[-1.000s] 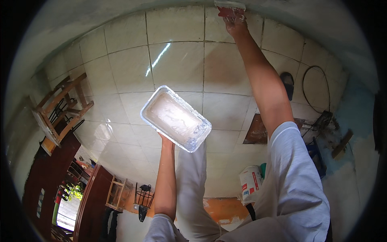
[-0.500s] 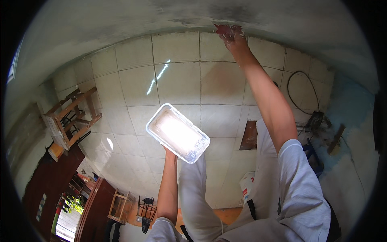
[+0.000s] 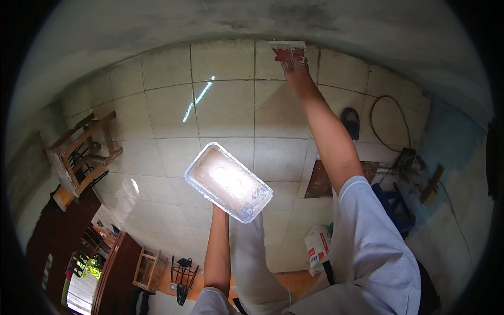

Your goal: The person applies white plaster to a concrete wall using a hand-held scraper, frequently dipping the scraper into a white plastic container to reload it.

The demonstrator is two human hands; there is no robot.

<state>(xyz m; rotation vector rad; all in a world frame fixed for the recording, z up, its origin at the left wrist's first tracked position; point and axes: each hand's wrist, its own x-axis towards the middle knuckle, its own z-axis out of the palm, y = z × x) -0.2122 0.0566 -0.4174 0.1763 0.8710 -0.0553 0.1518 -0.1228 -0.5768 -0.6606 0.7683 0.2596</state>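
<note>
In my right hand, stretched far forward, is a red putty knife with a whitened wide blade, close to the foot of the grey, patchy wall. White residue speckles my fingers. My left hand holds a white rectangular tray with pale paste in it, mostly hiding the fingers. The tray is tilted in view over the tiled floor, above my legs.
Wooden stools stand at left; dark red door lower left. At right lie a sandal, looped cable, brown board and blue plastic object. A white sack stands behind my legs.
The putty knife and my right hand have moved leftward, and since half a second ago slightly back toward me. The view has shifted, showing more wall than a second ago. My left hand still holds the tray.
</note>
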